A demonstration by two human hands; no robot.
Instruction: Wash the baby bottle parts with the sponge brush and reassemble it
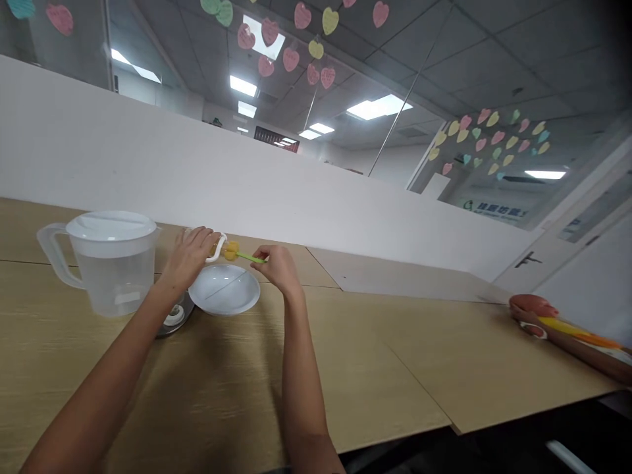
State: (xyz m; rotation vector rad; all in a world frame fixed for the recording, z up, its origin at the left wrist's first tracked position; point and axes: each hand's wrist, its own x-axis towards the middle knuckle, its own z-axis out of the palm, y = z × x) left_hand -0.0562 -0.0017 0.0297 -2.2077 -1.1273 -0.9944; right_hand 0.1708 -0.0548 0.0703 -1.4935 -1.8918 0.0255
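My left hand [190, 250] is wrapped round a small container with a white rim [217, 247], tipped on its side with its mouth to the right. Fingers hide most of that container. Closed on a thin green handle [249, 257], my right hand [276, 263] holds it level from the right. At the handle's far end, by the container's mouth, is a yellow lump [230, 250]; whether it is food or part of the tool I cannot tell. Below both hands sits a white bowl [224, 304] with a thin line across it.
A clear lidded pitcher [113, 270] stands left of my hands. Partly behind my left forearm lies a dark metallic tray-like thing [185, 319] with a white round piece. At the far right, another person's arm [567, 345] rests beside a reddish object [533, 304]. A white wall [247, 191] backs the table.
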